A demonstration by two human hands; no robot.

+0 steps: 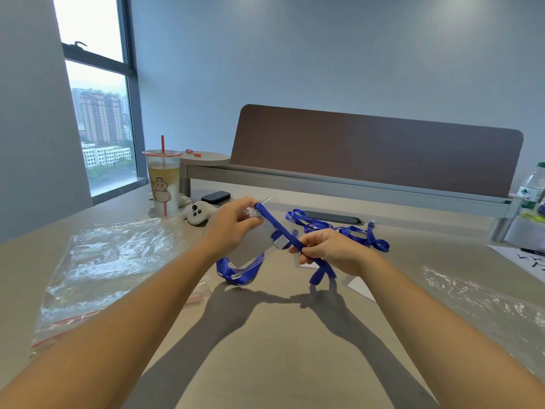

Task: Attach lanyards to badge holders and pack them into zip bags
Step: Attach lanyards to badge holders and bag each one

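Observation:
Above the middle of the desk my left hand [233,224] pinches the top of a clear badge holder [259,243] together with one end of a blue lanyard [275,228]. My right hand [328,251] grips the same lanyard lower down, near its metal clip. The strap runs slanted between both hands, and its loops hang down to the desk at left and right. A heap of more blue lanyards [342,230] lies behind my right hand. Clear zip bags [112,261] with red seals lie at the left.
A plastic cup [164,184] with a red straw, a white controller [199,215] and a black phone [215,197] stand at the back left. A brown divider panel [377,149] closes the desk's far side. More clear plastic [483,305] lies at right, and a bottle [532,187] at the far right.

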